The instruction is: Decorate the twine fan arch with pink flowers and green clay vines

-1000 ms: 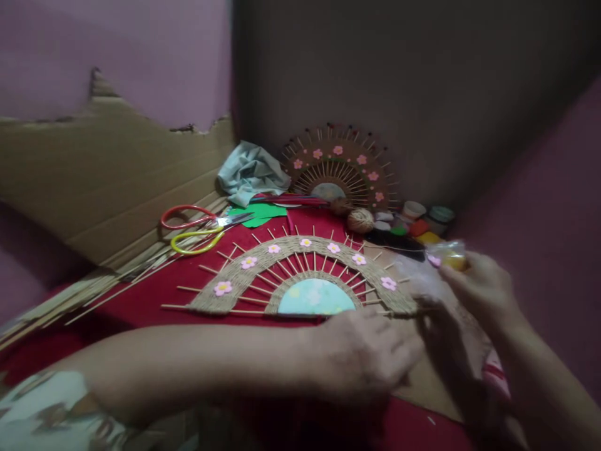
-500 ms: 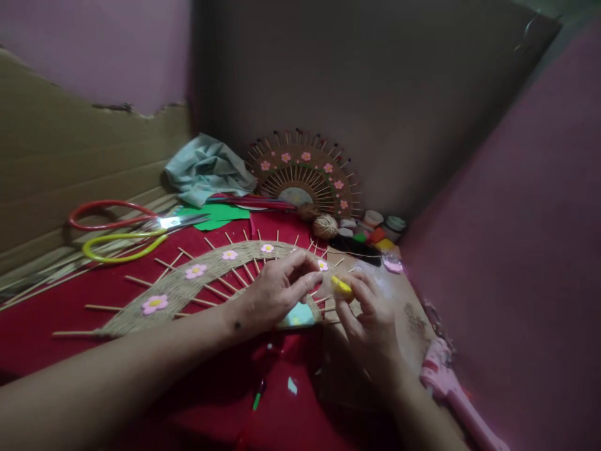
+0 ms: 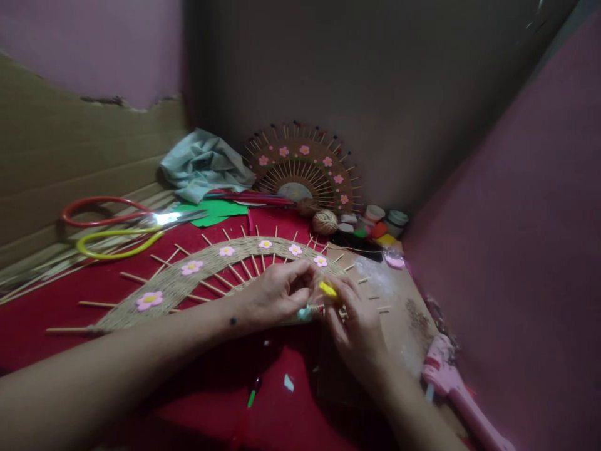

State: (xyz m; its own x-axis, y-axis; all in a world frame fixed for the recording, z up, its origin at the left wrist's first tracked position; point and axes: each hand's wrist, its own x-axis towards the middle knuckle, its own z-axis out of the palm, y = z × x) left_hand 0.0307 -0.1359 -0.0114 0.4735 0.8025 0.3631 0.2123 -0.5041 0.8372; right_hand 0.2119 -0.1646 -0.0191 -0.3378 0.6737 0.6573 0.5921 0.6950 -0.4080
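Note:
My right hand (image 3: 354, 319) pinches a small yellow lump of modelling clay (image 3: 327, 289) between thumb and fingers. Close by on its left is my left hand (image 3: 282, 291), its thumb and fingertips drawn together; whatever they may hold is too small to make out. Both hands are over a half-round fan of sticks woven with twine (image 3: 173, 285), which lies on the red cloth (image 3: 206, 388). Along its woven band sit several pink clay flowers with yellow centres, one pink flower (image 3: 320, 260) just beyond my fingers. My hands hide the fan's lower middle and part of its right side.
Red-and-yellow-handled scissors (image 3: 166, 218) lie at the left beside green sheets (image 3: 218, 213). A finished-looking flowered fan (image 3: 300, 164) leans at the back, behind a twine ball (image 3: 325, 222) and small tubs (image 3: 373, 214). A pink glue gun (image 3: 444, 369) rests at the right on cardboard (image 3: 399, 338).
My right hand has moved left and slightly down with the yellow clay, closer to my left hand. Another pink flower on the band is now uncovered. The view has shifted slightly.

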